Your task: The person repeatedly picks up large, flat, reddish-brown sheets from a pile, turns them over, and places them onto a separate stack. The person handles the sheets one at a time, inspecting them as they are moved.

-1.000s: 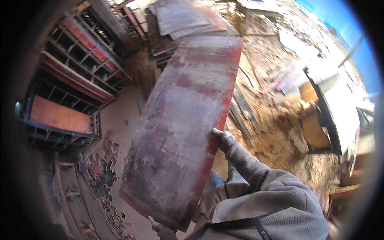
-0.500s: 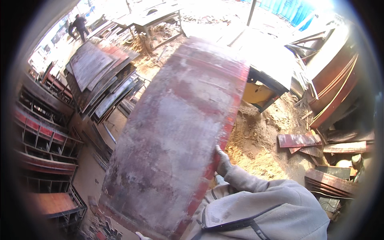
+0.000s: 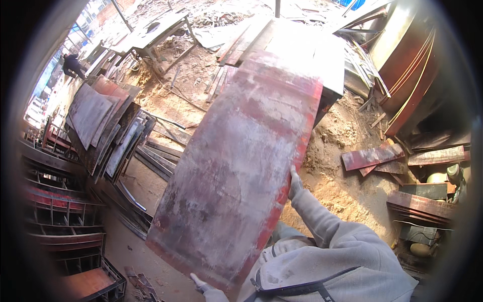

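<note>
A long red-brown plywood panel (image 3: 229,166), smeared with grey-white residue, stretches away from me. Its far end lies at a sunlit white tabletop (image 3: 329,63); glare hides whether the two touch. My right hand (image 3: 296,185), in a pale glove, is closed on the panel's right edge, with its thumb side on top and the other fingers hidden beneath. Low in the picture my left hand (image 3: 203,287), also gloved, grips the near edge; its thumb shows above the board and its fingers are out of sight underneath.
Stacked weathered boards (image 3: 93,121) stand at the left, above dark metal-framed racks (image 3: 65,216). Sawdust (image 3: 329,201) covers ground on the right, near scrap planks (image 3: 372,157) and a leaning brown sheet (image 3: 410,90). A distant person (image 3: 74,65) stands far left.
The panel has shifted right and away from me, its far end now overlapping the tabletop area more. My left hand has come further into view at its near edge. The view has turned somewhat.
</note>
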The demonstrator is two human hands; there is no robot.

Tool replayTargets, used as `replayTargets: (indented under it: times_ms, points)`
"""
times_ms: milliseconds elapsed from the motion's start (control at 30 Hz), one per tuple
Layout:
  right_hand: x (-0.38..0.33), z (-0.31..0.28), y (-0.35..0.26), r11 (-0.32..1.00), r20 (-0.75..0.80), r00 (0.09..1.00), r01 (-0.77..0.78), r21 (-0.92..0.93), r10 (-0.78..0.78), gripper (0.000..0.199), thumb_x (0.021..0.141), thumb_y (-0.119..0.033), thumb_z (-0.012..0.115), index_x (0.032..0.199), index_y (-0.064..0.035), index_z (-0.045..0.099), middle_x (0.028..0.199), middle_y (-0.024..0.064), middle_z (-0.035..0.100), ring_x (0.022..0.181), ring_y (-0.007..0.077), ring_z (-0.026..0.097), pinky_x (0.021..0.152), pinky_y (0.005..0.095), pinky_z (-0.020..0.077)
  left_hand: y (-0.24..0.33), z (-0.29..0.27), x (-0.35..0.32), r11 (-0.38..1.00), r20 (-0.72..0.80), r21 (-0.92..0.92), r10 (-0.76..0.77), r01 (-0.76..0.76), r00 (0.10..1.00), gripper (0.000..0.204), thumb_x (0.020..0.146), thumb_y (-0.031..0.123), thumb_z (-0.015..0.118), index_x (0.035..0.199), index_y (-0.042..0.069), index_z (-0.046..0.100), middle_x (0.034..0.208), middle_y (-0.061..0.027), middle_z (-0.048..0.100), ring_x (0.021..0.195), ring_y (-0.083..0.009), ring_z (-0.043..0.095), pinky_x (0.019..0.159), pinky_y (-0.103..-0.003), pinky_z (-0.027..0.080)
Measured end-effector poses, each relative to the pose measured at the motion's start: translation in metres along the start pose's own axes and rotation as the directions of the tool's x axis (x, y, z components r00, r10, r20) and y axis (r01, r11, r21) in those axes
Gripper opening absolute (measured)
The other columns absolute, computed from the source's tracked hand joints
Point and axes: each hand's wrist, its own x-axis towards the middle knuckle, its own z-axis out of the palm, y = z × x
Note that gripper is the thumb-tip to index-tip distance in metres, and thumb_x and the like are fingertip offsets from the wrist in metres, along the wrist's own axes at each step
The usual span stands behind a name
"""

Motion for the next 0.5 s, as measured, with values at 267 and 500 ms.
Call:
replayTargets:
  times_ms: [267, 500]
  points:
    - [0.045, 0.017, 0.005, 0.913, -0.251, 0.935, 0.142, -0.383, -0.251, 0.067, 0.105, -0.059, 0.042, 0.135, 0.0003, 0.053, 0.115, 0.0159, 0.064, 0.099, 0.0236, 0.066, 0.069, 0.0413, 0.0618, -0.015, 0.090, 0.051, 0.992, 0.288, -0.073, -0.079, 0.104, 0.954, 0.092, 0.080, 0.068, 0.075, 0.146, 0.008, 0.051, 0.147, -0.0162, 0.054, 0.124, -0.0300, 0.057, 0.102, -0.048, 0.049]
    - [0.115, -0.005, 0.005, 0.829, -0.362, 0.885, 0.048, -0.557, -0.294, 0.068, 0.105, -0.056, 0.045, 0.143, -0.0001, 0.046, 0.132, 0.0191, 0.060, 0.103, 0.0301, 0.068, 0.065, 0.0430, 0.0632, -0.004, 0.122, 0.044, 0.994, 0.173, 0.096, 0.044, -0.061, 0.984, 0.083, 0.073, 0.072, 0.080, 0.121, 0.006, 0.065, 0.123, -0.0139, 0.069, 0.103, -0.0271, 0.063, 0.091, -0.043, 0.053]
